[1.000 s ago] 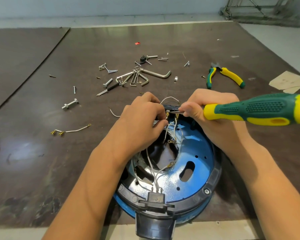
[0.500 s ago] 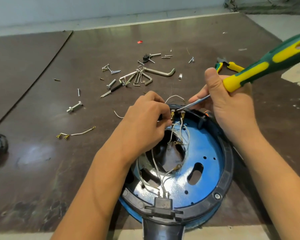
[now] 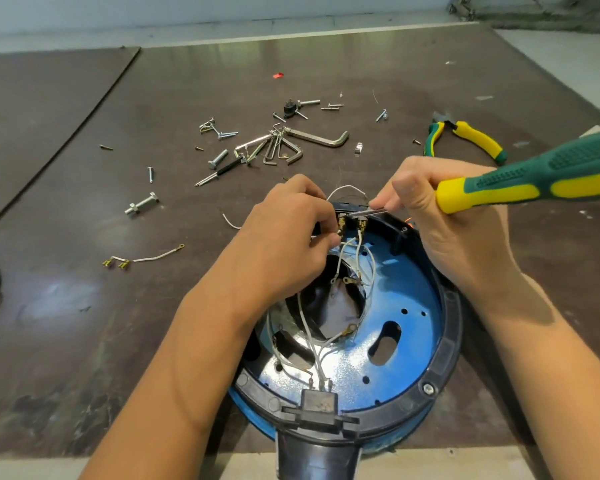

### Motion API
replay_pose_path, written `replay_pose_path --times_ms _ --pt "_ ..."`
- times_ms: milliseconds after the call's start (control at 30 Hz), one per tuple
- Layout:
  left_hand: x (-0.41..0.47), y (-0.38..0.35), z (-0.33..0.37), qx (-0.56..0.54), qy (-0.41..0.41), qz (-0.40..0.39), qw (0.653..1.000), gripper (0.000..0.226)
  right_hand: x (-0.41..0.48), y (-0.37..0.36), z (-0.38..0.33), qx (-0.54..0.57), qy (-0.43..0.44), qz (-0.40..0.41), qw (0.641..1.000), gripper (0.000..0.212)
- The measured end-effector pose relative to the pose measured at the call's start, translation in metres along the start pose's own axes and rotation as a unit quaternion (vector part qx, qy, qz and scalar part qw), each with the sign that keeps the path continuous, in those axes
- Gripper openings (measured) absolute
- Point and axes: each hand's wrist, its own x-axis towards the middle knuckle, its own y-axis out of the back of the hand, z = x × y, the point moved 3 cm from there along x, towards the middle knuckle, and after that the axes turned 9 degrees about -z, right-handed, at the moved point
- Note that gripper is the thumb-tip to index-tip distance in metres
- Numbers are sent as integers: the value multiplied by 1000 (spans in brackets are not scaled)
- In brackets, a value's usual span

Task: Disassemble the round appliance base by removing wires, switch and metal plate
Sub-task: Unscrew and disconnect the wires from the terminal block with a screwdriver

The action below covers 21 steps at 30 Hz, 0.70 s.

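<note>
Round blue and black appliance base (image 3: 450, 341) at the near edge of a dark brown table (image 3: 84, 306), left hand (image 3: 284, 244) pinching a white wire (image 3: 339, 261) at the black switch (image 3: 352, 220) on its far rim, right hand (image 3: 447, 223) wrapped round a green and yellow screwdriver (image 3: 534, 181), tip on the switch.
</note>
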Motion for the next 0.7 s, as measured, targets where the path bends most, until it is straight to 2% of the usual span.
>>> replay_pose_path --times_ms 167,267,400,500,567,700 --pt "0 0 1 -1 0 0 1000 5 1 2 1 -71 20 -79 994 67" --pt "0 0 1 1 -1 -3 1000 6 3 2 0 -96 24 -115 988 72" --pt "1 0 1 9 -3 -10 1000 5 6 -5 -7 -125 64 -147 979 56" --pt "2 1 1 13 -6 -19 1000 7 7 -9 -3 -133 5 -171 976 47" --pt "2 1 0 14 -5 -15 1000 6 6 -7 -2 -108 -22 -154 982 47" --pt "2 0 -1 13 -2 -8 1000 6 1 -2 -5 -78 10 -106 991 45"
